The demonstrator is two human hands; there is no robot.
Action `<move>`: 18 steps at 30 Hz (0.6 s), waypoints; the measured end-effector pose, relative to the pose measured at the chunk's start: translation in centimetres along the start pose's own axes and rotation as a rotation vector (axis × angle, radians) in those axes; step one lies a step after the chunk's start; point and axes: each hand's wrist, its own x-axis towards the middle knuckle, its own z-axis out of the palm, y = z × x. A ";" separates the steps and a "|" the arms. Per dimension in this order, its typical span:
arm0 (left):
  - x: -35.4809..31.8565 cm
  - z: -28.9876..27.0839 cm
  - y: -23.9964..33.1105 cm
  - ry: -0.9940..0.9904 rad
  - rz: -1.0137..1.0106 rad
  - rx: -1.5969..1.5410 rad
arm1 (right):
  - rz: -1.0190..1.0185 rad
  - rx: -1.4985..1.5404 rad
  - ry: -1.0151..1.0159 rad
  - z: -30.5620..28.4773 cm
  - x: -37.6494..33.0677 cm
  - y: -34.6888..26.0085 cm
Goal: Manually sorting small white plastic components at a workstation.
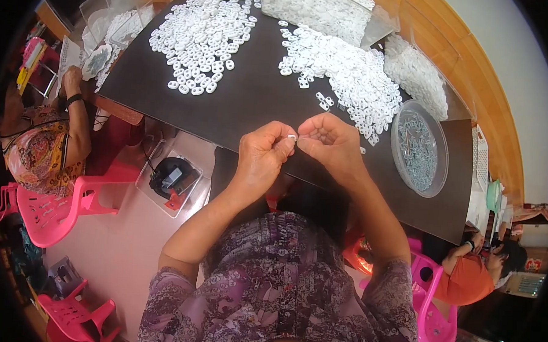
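Observation:
Over the near edge of the table, my left hand [264,152] pinches a small white plastic piece [292,137] between thumb and fingers. My right hand [333,143] meets it there, its thumb and fingertips pressed together against the piece. Whatever the right fingertips hold is too small to make out. Beyond my hands lie a pile of white oval two-holed pieces [197,36] to the left and a heap of smaller white plastic pieces [351,76] to the right. A round clear dish [440,178] of small grey metal screws [416,153] stands right of my right hand.
A clear bin [381,30] of white pieces lies at the table's far side, with more white pieces [416,76] beside it. One person [46,130] sits at the left, another [468,280] at the right. Pink chairs [70,208] and a clear floor tray [184,197] are below.

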 end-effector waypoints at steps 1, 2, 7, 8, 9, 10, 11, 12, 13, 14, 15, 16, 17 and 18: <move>-0.1 0.2 0.0 0.041 0.040 0.034 | -0.009 0.016 0.005 0.0 0.0 0.1; -0.1 0.4 -0.1 0.042 0.041 0.033 | -0.018 0.032 0.010 0.1 0.0 0.1; -0.3 0.8 -0.4 0.121 0.131 0.143 | 0.020 0.092 0.071 0.4 -0.1 0.4; -0.2 0.9 -0.4 0.122 0.132 0.142 | 0.031 0.151 0.086 0.4 -0.1 0.6; -0.1 1.0 -0.4 0.129 0.154 0.145 | 0.030 0.150 0.085 0.4 0.0 0.5; -0.1 1.0 -0.5 0.137 0.173 0.150 | 0.038 0.138 0.098 0.5 0.0 0.3; -0.2 1.0 -0.5 0.138 0.173 0.152 | 0.046 0.126 0.110 0.6 0.0 0.2; -0.2 1.0 -0.5 0.141 0.162 0.143 | 0.045 0.127 0.109 0.7 0.0 0.3; -0.1 1.0 -0.5 0.142 0.155 0.133 | 0.047 0.144 0.098 0.6 0.1 0.4; -0.1 1.0 -0.5 0.141 0.157 0.133 | 0.048 0.160 0.088 0.6 0.2 0.4; -0.2 0.8 -0.4 0.111 0.059 0.011 | 0.046 0.159 0.089 0.5 0.2 0.3; -0.2 0.7 -0.3 0.082 -0.040 -0.109 | 0.045 0.164 0.079 0.6 0.2 0.1; -0.1 0.5 -0.2 0.082 -0.039 -0.109 | 0.045 0.168 0.070 0.6 0.3 0.0; 0.0 0.3 -0.1 0.065 -0.087 -0.161 | 0.043 0.168 0.069 0.6 0.4 -0.1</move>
